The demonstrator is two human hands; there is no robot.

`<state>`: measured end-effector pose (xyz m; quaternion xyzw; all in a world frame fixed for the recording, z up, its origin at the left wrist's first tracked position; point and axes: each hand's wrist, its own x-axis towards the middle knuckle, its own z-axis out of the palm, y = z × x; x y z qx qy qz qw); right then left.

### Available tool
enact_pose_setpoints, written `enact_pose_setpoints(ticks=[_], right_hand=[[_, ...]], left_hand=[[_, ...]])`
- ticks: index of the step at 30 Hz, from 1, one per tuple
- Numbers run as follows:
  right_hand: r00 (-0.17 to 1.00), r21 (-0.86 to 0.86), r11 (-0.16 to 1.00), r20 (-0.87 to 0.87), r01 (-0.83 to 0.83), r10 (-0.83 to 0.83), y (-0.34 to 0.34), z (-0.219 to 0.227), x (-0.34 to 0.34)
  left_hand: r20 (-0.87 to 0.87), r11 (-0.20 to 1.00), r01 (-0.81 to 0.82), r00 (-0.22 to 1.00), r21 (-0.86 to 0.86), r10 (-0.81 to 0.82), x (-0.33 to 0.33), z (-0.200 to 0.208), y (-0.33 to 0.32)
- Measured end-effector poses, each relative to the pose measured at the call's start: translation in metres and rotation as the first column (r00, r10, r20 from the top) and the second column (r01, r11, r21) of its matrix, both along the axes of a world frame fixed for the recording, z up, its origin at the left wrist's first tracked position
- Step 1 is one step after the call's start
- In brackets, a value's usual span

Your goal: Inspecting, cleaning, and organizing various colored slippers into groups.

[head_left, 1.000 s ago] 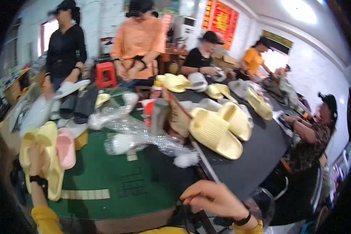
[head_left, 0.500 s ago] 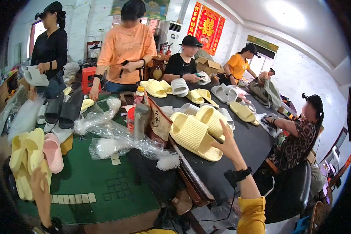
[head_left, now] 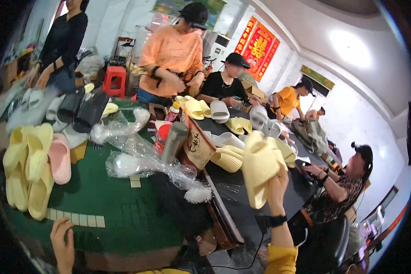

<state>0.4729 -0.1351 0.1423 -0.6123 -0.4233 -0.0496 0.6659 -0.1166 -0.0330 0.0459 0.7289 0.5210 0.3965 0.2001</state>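
My right hand (head_left: 278, 183) is closed on a pale yellow slipper (head_left: 256, 176), holding it up over the black tabletop at the right. The slipper is tilted, its strap part uppermost, and my fingers are partly hidden behind it. Another pale yellow ribbed slipper (head_left: 227, 160) rests on the black tabletop just left of it. My left hand (head_left: 63, 242) is empty, its fingers apart and slightly bent, above the near edge of the green tabletop. Beyond it lie several yellow slippers (head_left: 38, 155) and a pink slipper (head_left: 60, 158).
Clear plastic bags (head_left: 137, 160), a grey bottle (head_left: 174, 142), a red-lidded jar (head_left: 161, 137) and a brown bag (head_left: 198, 144) stand mid-table. A raised wooden edge (head_left: 223, 214) divides the tabletops. Dark slippers (head_left: 90, 113) lie at far left. Several co-workers stand or sit around.
My right hand has closed on the yellow slipper and lifted it off the black tabletop. My left hand has moved away from the yellow slippers, nearer to me. The view has shifted.
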Motion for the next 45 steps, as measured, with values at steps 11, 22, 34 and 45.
enact_pose_setpoints(ticks=[11, 22, 34, 45], right_hand=[[0.913, -0.504, 0.843, 0.228, -0.188, 0.340, -0.023, 0.004, -0.210], [0.707, -0.475, 0.579, -0.144, -0.663, 0.692, 0.058, -0.082, -0.320], [0.921, -0.348, 0.910, -0.381, -0.226, 0.084, -0.034, 0.004, -0.030], [0.994, -0.444, 0.896, 0.103, 0.026, 0.022, 0.044, -0.067, 0.141]], left_hand=[[0.053, 0.980, 0.175, 0.982, 0.098, -0.180, 0.035, 0.012, -0.004], [0.198, 0.970, -0.218, 0.961, 0.103, 0.195, 0.012, 0.005, -0.009], [-0.293, 0.983, 0.176, 0.939, -0.047, -0.182, 0.057, -0.019, -0.007], [-0.510, 0.965, 0.152, 0.860, 0.213, -0.023, 0.082, 0.006, 0.033]])
